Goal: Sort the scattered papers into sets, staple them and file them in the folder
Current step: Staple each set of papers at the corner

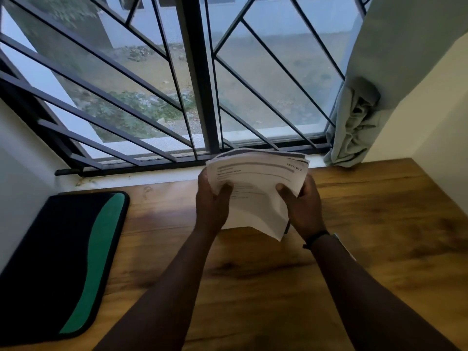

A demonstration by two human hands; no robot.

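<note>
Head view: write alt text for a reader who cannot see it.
A person's left hand and right hand hold a stack of papers by its sides above a wooden table. A closed black and green folder lies on the table to the left. Behind is a barred window with a curtain at right.

Just the one view here, a head-worn wide-angle camera, so there's no second angle to overlap with. It looks forward and steeply down over a wooden desk (367, 249) pushed up against a barred window (197, 79), with the sill running across the middle of the frame. Both forearms come in from the bottom edge and the hands sit close, about centre frame. The wide lens bends the window bars and pulls in the edges: a dark folder with a green stripe (63, 262) at the lower left, a bunched curtain (354, 122) at the upper right, next to a pale wall.
</note>
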